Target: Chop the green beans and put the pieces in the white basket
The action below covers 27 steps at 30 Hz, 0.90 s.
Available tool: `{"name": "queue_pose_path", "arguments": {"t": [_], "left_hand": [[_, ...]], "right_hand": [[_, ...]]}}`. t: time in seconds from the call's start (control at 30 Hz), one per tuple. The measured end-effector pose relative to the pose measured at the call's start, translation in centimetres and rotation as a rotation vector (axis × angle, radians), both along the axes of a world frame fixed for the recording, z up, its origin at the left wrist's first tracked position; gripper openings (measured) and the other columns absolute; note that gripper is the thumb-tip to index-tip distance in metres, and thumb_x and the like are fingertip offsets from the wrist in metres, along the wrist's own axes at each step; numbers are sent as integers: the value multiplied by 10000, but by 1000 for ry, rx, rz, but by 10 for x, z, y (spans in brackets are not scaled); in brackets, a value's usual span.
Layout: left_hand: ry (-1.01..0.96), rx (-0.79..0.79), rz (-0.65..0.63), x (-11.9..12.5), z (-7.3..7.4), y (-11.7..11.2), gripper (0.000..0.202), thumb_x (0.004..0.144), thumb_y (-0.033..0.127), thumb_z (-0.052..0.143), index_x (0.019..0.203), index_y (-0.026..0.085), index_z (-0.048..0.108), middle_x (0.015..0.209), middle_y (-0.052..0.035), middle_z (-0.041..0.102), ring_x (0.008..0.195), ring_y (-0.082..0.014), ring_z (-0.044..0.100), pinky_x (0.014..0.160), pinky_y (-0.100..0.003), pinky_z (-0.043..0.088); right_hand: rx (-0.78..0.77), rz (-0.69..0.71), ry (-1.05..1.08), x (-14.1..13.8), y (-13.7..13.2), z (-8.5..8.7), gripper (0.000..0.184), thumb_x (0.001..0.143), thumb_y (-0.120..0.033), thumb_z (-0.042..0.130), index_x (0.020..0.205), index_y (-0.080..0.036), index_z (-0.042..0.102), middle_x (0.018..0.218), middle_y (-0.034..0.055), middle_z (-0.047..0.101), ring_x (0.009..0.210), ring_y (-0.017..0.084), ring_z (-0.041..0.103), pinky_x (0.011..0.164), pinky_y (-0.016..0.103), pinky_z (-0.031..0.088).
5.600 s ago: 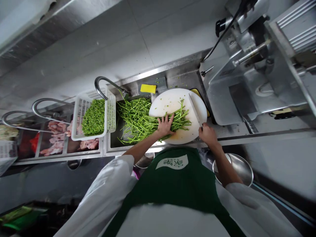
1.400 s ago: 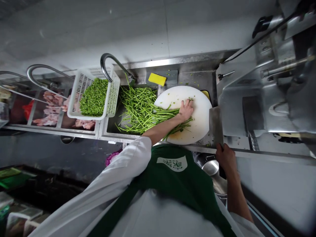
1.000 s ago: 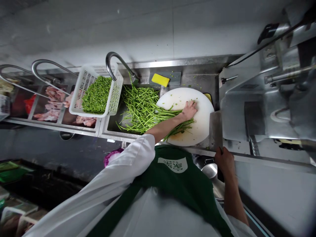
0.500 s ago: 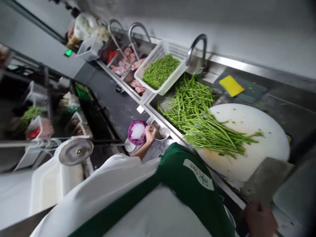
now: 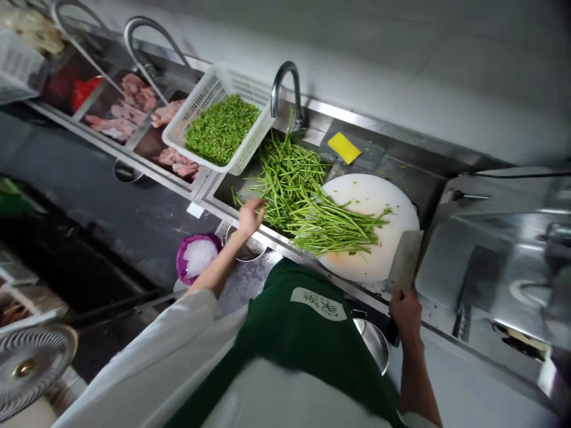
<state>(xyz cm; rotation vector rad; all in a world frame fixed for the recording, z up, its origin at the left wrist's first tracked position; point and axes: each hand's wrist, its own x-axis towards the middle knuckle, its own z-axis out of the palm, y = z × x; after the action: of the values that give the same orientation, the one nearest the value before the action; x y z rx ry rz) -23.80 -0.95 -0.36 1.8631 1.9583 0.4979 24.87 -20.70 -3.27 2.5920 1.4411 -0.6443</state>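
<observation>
My right hand (image 5: 405, 312) grips the dark handle of a cleaver (image 5: 405, 261), its broad blade lying over the near right edge of a round white chopping board (image 5: 397, 208). My left hand (image 5: 251, 217) hovers at the sink's front edge with bent fingers, the thumb a little apart and nothing visible in it. Long green vegetable stalks (image 5: 289, 178) lie heaped in the sink just beyond it. A bundle of these stalks (image 5: 343, 226) stretches onto the board, with small cut bits scattered around.
A white basket (image 5: 263, 134) of chopped greens (image 5: 223, 128) rests across the sinks beside a tap (image 5: 285, 77). Raw meat (image 5: 129, 107) fills basins at left. A yellow sponge (image 5: 344, 147) lies behind the board. A purple-rimmed tub (image 5: 182, 261) and a metal pot (image 5: 372, 342) stand below.
My view has swung to the right. My left hand has moved up from beside the low tub to the sink edge. The cleaver has stayed in my right hand, now nearer the board.
</observation>
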Motion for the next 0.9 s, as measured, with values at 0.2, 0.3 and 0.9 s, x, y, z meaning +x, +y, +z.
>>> {"name": "queue_pose_path", "arguments": {"t": [0.2, 0.3, 0.9], "left_hand": [[115, -140, -781, 194, -22, 115, 773, 965, 646, 472, 1552, 142, 462, 1621, -185, 426, 1525, -329, 364, 1290, -517, 226], [307, -435, -900, 216, -27, 117, 883, 957, 757, 339, 1659, 228, 265, 1720, -151, 236, 1587, -398, 198, 1275, -620, 139], [619, -243, -836, 220, -39, 2, 1503, 622, 699, 856, 1664, 235, -123, 1728, -245, -90, 1554, -580, -15, 1173, -761, 131]], "right_hand": [[-83, -143, 56, -7, -3, 3, 459, 1008, -303, 346, 1156, -17, 673, 991, 237, 721, 903, 308, 674, 823, 374, 462], [-78, -168, 73, -9, -6, 6, 434, 1035, -300, 347, 1186, -36, 656, 1042, 236, 719, 970, 311, 678, 838, 359, 446], [-116, -191, 112, -15, 7, 12, 363, 1067, -292, 343, 1204, -83, 606, 989, 197, 720, 957, 300, 678, 788, 337, 414]]}}
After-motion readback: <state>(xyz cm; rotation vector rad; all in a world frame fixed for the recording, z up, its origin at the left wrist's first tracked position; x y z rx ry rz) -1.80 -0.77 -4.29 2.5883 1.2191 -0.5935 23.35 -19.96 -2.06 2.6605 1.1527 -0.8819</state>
